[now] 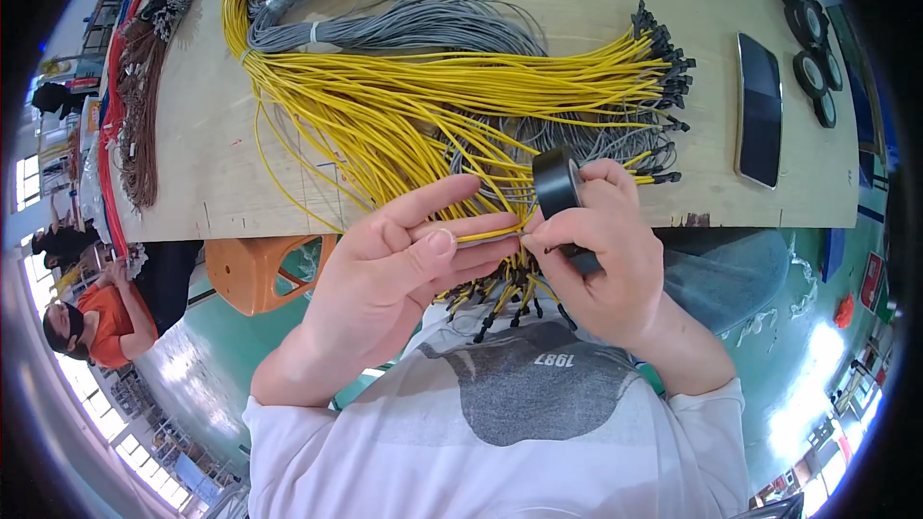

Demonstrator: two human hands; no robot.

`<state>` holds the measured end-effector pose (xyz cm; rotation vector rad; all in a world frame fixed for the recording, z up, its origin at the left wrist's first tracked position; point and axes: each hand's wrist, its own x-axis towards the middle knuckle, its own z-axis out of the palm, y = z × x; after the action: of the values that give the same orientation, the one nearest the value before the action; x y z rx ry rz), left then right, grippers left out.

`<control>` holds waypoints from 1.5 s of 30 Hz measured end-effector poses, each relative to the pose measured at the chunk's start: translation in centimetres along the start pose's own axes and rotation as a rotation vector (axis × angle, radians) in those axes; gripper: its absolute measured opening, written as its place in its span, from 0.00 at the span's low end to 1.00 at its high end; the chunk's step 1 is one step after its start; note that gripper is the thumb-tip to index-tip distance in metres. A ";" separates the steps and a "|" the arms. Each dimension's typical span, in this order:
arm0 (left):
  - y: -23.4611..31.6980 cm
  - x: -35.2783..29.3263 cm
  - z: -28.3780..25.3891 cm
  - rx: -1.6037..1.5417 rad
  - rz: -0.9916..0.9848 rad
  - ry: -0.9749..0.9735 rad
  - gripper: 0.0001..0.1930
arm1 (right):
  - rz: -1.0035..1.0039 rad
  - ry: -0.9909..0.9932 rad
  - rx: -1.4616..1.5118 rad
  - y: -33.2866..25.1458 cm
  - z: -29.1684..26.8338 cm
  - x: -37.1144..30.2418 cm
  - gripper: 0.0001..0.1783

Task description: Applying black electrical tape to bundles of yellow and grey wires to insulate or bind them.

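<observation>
My left hand [385, 255] is just off the table's near edge, its thumb pressing a yellow cable [492, 233] with a thin grey one along it against the fingers; the index finger sticks out apart. Beside it my right hand [615, 264] grips a roll of black tape [555, 183], thumb and fingertips close to the cables' end. Whether tape touches the cables there I cannot tell. Behind both hands fans a big bundle of yellow cables [385, 86] with black connectors [663, 62]. More yellow cable ends with black tips [514, 303] hang below my hands, against my shirt.
A tied grey cable bundle [404, 24] lies beyond the yellow one. To the right are a phone [760, 111] and several black tape rolls [812, 24]. Brown cables [142, 115] lie at the left. An orange stool [252, 274] stands by the table; a person [111, 322] sits farther left.
</observation>
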<state>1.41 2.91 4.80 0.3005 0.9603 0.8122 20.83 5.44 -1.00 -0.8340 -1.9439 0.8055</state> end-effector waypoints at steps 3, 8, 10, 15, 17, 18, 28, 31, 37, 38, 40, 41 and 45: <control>-0.1 -0.1 0.1 0.001 0.004 -0.009 0.26 | -0.012 0.037 -0.014 0.1 0.0 0.1 0.20; -0.2 -0.3 0.1 -0.002 0.024 0.033 0.26 | 0.000 -0.050 0.015 0.2 -0.4 0.6 0.20; -0.2 -0.3 0.2 0.004 0.020 0.036 0.26 | 0.026 -0.088 0.033 0.4 -0.6 0.7 0.20; -0.9 -0.2 -0.6 0.021 0.067 -0.023 0.19 | -0.038 -0.097 0.088 0.6 -0.7 1.2 0.20; -0.4 -0.4 -0.2 0.534 0.131 0.065 0.15 | -0.066 -0.112 0.065 0.7 -0.6 1.2 0.20; -0.1 -0.6 -0.1 1.047 0.191 0.152 0.11 | -0.095 -0.126 0.040 0.7 -0.6 1.3 0.20; -0.4 2.5 0.6 1.007 0.063 0.128 0.07 | -0.104 -0.121 -0.075 -0.2 -0.7 1.1 0.18; -0.2 3.0 -0.8 0.480 -0.199 0.052 0.07 | 0.170 -0.080 -0.035 -2.0 -3.7 0.9 0.08; 0.0 2.3 0.4 0.197 -0.277 -0.015 0.05 | 1.154 -0.137 1.152 -4.9 -4.1 0.2 0.11; -0.1 2.2 1.7 0.346 -0.181 0.068 0.05 | 1.198 -0.120 1.151 -5.0 -2.9 -0.1 0.12; -0.6 1.8 2.1 0.479 -0.001 0.088 0.04 | 1.104 -0.003 1.189 -4.6 -1.2 -0.9 0.12; -0.8 1.7 2.1 0.486 -0.001 0.092 0.04 | 1.064 0.072 1.155 -4.6 -0.6 -1.0 0.13; -1.1 1.1 1.7 0.373 0.012 0.088 0.06 | 1.033 0.146 1.144 -4.6 0.4 -1.1 0.14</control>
<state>3.71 3.19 4.45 0.5965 1.1940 0.6582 19.76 1.88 1.93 -1.0299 -0.5267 2.0660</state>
